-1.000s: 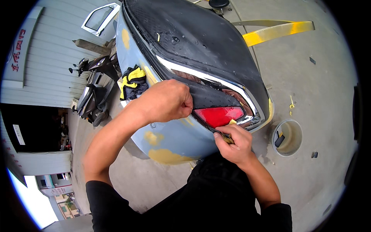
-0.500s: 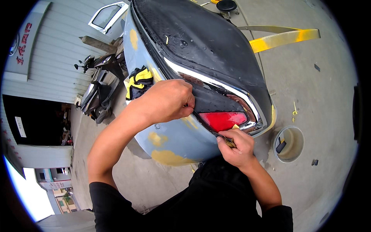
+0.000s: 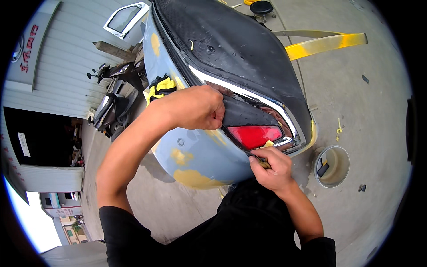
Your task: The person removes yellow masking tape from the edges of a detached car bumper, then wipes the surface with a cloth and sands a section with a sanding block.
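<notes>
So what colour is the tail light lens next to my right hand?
Red; the tail light lens shows best in the head view, just above the right hand.

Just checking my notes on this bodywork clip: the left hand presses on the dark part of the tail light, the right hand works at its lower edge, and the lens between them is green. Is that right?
Not quite: the lens is red, not green, as the head view shows. The rest stands: the left hand presses on the dark part of the tail light, and the right hand works at its lower edge.

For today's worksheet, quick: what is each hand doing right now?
Left hand: closed in a fist against the dark cover over the tail light.
Right hand: closed, pinching a small yellowish piece at the light's lower edge.
</notes>
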A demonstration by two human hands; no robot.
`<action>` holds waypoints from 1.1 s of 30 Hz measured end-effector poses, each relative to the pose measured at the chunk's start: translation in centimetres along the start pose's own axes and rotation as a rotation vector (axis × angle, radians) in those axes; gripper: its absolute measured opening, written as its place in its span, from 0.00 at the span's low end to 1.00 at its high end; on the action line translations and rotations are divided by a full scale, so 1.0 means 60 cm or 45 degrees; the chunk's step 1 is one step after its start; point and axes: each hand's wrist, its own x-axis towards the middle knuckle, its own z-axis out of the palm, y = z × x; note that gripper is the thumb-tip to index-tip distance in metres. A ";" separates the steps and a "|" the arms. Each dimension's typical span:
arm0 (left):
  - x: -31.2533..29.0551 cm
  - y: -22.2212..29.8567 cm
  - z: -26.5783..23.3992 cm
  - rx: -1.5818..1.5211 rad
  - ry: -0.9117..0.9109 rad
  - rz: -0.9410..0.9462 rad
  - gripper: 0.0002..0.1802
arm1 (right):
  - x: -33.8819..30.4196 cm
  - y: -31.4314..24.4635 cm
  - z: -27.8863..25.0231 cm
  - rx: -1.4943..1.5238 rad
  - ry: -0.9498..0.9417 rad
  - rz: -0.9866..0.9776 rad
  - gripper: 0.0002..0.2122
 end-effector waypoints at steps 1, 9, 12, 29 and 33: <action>-0.001 0.001 0.004 -0.002 0.021 0.003 0.04 | -0.001 -0.001 0.000 0.003 -0.007 0.005 0.07; -0.001 0.012 -0.001 0.030 -0.039 -0.172 0.06 | -0.008 0.000 0.000 0.000 -0.004 0.016 0.08; -0.001 0.012 0.002 0.061 -0.014 -0.180 0.07 | -0.007 -0.003 -0.001 0.007 0.000 0.022 0.07; -0.012 0.005 0.015 0.158 0.112 -0.093 0.03 | 0.005 -0.036 -0.011 0.061 -0.090 0.130 0.07; -0.017 -0.012 0.001 0.090 0.134 -0.073 0.04 | 0.003 -0.041 -0.014 0.064 -0.095 0.145 0.08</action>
